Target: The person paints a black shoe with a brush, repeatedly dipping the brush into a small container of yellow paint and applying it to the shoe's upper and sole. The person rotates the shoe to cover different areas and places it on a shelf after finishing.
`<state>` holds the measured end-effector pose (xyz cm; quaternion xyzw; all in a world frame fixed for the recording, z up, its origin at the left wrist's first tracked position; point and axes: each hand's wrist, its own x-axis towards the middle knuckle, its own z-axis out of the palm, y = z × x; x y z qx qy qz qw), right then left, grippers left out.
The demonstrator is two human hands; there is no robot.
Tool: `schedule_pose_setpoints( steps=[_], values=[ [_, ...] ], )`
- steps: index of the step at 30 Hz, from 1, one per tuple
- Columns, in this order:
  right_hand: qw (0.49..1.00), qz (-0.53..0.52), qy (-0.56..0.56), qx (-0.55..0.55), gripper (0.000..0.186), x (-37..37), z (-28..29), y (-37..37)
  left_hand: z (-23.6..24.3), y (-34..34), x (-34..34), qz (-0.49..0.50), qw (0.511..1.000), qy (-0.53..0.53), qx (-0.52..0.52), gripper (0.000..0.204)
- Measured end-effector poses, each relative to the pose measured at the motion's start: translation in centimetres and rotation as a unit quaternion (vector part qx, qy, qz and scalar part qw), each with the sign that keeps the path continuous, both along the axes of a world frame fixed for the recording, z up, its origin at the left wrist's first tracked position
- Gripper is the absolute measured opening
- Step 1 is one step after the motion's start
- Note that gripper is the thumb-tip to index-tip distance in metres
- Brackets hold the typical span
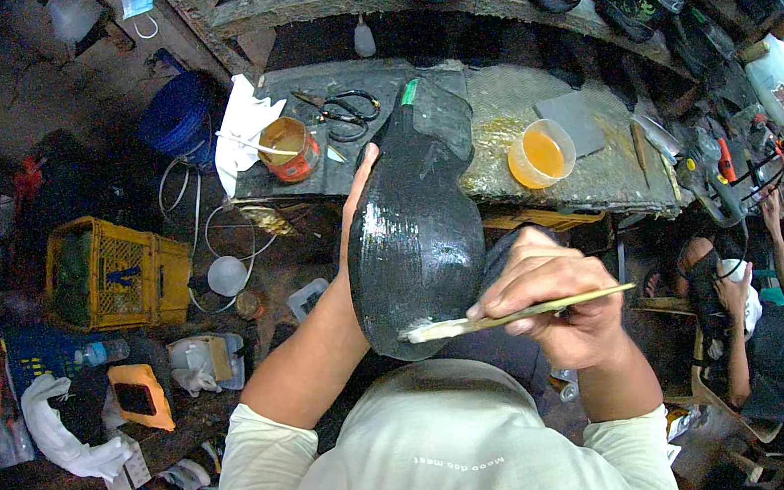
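A black boot-like piece (415,232) with a glossy, wet-looking face is held up before my chest, broad end nearest me. My left hand (358,198) grips it along the left edge; one finger shows there and the rest are hidden behind the piece. Pinched in my right hand (559,294) is a thin brush (585,299) with a light wooden handle. Its whitish bristles touch the near end of the black piece. Beyond it on the bench are an orange-red tin (291,164) with a stick in it and a clear cup of amber liquid (540,156).
The dark workbench (508,214) also carries black-handled scissors (349,116) and a white cloth (242,121). Black footwear (633,0) lines the shelf above. A yellow crate (120,273) and a blue bucket (178,115) stand left. Another person (775,331) sits at the right.
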<state>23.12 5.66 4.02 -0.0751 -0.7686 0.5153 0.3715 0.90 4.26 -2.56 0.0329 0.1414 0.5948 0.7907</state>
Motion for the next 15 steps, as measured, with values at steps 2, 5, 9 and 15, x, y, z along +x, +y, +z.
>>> schedule_pose_setpoints(
  steps=[2, 5, 9, 15],
  values=[
    [0.995, -0.061, 0.057, -0.056, 0.021, -0.1, 0.1, 0.5, -0.8, -0.1, -0.3, 0.023, 0.996, 0.073, -0.038, 0.06],
    [0.981, -0.188, 0.033, 0.017, 0.02, -0.9, 0.0, 0.9, -1.3, 0.0, -0.1, 0.027, 1.0, 0.002, 0.008, 0.058],
    [0.995, -0.011, -0.018, 0.098, 0.031, -1.3, 0.6, 0.2, -0.6, -0.4, 0.0, 0.049, 0.998, 0.044, 0.003, 0.057],
    [0.97, -0.214, 0.035, 0.109, 0.035, -3.0, -0.3, 1.1, 0.6, -1.2, 0.0, 0.084, 0.975, 0.204, 0.012, 0.055]
  ],
)
